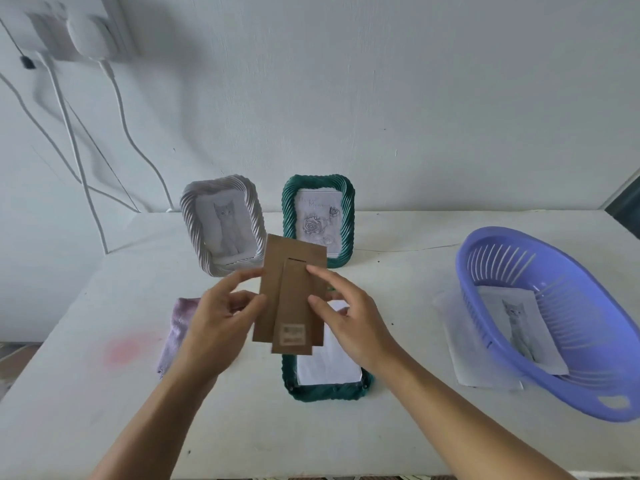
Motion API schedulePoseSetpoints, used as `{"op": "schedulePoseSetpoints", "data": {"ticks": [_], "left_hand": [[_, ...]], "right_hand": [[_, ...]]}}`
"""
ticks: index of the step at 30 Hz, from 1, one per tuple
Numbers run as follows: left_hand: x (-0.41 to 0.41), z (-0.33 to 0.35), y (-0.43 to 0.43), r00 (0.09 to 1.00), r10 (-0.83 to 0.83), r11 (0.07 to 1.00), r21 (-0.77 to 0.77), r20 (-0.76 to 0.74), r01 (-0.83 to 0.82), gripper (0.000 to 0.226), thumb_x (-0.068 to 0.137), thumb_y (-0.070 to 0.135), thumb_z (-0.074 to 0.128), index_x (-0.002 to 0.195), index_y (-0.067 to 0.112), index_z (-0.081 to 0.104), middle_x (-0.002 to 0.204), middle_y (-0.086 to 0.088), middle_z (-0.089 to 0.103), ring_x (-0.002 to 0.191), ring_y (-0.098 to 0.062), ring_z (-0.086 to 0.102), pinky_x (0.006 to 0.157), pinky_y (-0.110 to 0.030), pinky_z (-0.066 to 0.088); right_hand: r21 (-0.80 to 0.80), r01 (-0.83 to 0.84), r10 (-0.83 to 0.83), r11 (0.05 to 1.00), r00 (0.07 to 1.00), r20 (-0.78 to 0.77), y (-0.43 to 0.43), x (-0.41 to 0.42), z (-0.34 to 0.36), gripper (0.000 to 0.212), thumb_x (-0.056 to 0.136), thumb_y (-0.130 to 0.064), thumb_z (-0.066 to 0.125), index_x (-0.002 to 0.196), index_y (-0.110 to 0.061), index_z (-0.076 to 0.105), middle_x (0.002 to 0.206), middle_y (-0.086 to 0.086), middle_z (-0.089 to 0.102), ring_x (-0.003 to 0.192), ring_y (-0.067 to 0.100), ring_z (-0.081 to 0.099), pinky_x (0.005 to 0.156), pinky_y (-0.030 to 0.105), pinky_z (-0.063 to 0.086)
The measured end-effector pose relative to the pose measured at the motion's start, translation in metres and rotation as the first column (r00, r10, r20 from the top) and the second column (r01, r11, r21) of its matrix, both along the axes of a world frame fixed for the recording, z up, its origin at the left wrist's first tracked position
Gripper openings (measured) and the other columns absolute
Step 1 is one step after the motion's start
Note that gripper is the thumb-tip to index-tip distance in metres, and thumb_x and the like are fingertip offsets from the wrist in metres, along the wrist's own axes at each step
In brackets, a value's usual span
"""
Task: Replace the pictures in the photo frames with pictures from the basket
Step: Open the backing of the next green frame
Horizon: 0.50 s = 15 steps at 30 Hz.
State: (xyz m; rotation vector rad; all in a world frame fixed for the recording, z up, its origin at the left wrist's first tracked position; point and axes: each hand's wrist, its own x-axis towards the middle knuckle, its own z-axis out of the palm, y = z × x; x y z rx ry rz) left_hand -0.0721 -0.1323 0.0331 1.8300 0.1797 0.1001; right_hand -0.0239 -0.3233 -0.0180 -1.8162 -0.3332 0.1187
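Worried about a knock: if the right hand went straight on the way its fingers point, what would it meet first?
The right hand would meet the brown backing board at once; its fingertips seem to touch it already, though depth is unclear.

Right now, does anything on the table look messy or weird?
Yes. The basket sits tilted, with a loose paper under its edge. A pink smudge marks the table at left. One green frame lies face down, its cardboard back lifted off.
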Motion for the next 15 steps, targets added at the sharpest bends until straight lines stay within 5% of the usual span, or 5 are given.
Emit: {"op": "schedulePoseSetpoints", "data": {"ticks": [4, 7, 11, 15], "left_hand": [[-0.007, -0.003, 0.034, 0.995, 0.096, 0.988, 0.120, -0.016, -0.093, 0.035, 0.096, 0.004, 0.056, 0.111, 0.034, 0.065, 0.076, -0.002, 0.077, 0.069, -0.022, 0.072, 0.056, -0.019, 0.050], [-0.012, -0.015, 0.053, 0.987, 0.146, 0.966, 0.227, -0.069, -0.127, 0.036, 0.094, 0.004, 0.055, 0.107, 0.037, 0.063, 0.071, 0.000, 0.075, 0.059, -0.033, 0.068, 0.048, -0.027, 0.051], [-0.014, -0.049, 0.070, 0.973, 0.155, 0.921, 0.381, -0.169, -0.081, 0.034, 0.091, 0.019, 0.063, 0.110, 0.048, 0.056, 0.076, 0.013, 0.076, 0.060, -0.018, 0.069, 0.072, -0.051, 0.058], [-0.015, -0.066, 0.068, 0.976, 0.176, 0.847, 0.524, -0.126, -0.085, 0.034, 0.089, 0.028, 0.068, 0.118, 0.042, 0.058, 0.076, 0.023, 0.070, 0.079, 0.001, 0.062, 0.090, -0.049, 0.047]], "right_hand": [[-0.073, -0.059, 0.056, 0.996, 0.998, -0.038, 0.029, 0.007, -0.003, 0.053, 0.093, -0.022, 0.067, 0.142, -0.033, 0.047, 0.106, -0.011, 0.064, 0.101, 0.005, 0.061, 0.083, 0.013, 0.047], [-0.277, -0.107, 0.121, 0.955, 0.992, 0.034, 0.048, 0.009, -0.017, 0.059, 0.093, -0.035, 0.066, 0.146, -0.033, 0.041, 0.110, -0.006, 0.064, 0.104, 0.007, 0.060, 0.096, 0.024, 0.046], [-0.534, -0.120, 0.219, 0.837, 0.968, 0.126, 0.056, 0.011, -0.026, 0.060, 0.096, -0.041, 0.058, 0.151, -0.027, 0.035, 0.111, -0.001, 0.066, 0.106, 0.019, 0.060, 0.105, 0.037, 0.040], [-0.679, -0.090, 0.302, 0.729, 0.932, 0.200, 0.056, 0.007, -0.028, 0.058, 0.100, -0.042, 0.049, 0.152, -0.023, 0.030, 0.110, -0.004, 0.066, 0.112, 0.019, 0.056, 0.110, 0.039, 0.025]]}}
